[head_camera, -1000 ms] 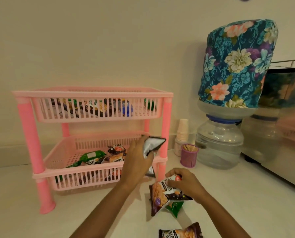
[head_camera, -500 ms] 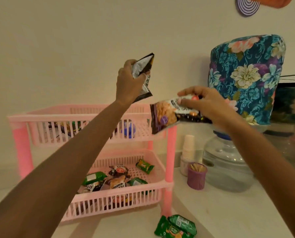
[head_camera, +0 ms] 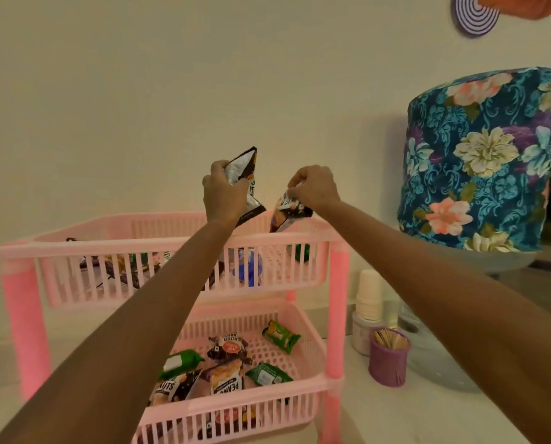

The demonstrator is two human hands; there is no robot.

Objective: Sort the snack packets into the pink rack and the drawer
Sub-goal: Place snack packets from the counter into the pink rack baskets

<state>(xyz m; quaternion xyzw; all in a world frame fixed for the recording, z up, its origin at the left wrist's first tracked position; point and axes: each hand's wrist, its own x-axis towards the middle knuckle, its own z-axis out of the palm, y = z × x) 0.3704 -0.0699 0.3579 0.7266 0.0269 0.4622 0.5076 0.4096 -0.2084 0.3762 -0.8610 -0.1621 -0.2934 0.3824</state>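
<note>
The pink rack (head_camera: 178, 245) has two slatted tiers. Above the back right of its top tier, my left hand (head_camera: 223, 193) grips a black and silver snack packet (head_camera: 245, 174). Beside it my right hand (head_camera: 312, 187) pinches a dark peanut packet (head_camera: 285, 213) by its top edge, its lower end dipping just over the top tier's rim. The top tier holds several packets, partly hidden by slats and my left arm. On the lower tier (head_camera: 309, 357) lie green biscuit packets (head_camera: 280, 336) and dark peanut packets (head_camera: 227, 379). No drawer is in view.
To the right of the rack stand a stack of paper cups (head_camera: 367, 298), a purple holder of toothpicks (head_camera: 389, 357) and a clear water jar (head_camera: 434, 363). Above it is a water bottle under a floral cover (head_camera: 482, 161). The wall is close behind.
My right hand has carried its peanut packet left and down to the top tier's rim. My left hand has lowered its packet towards the same tier. The two hands are now close together.
</note>
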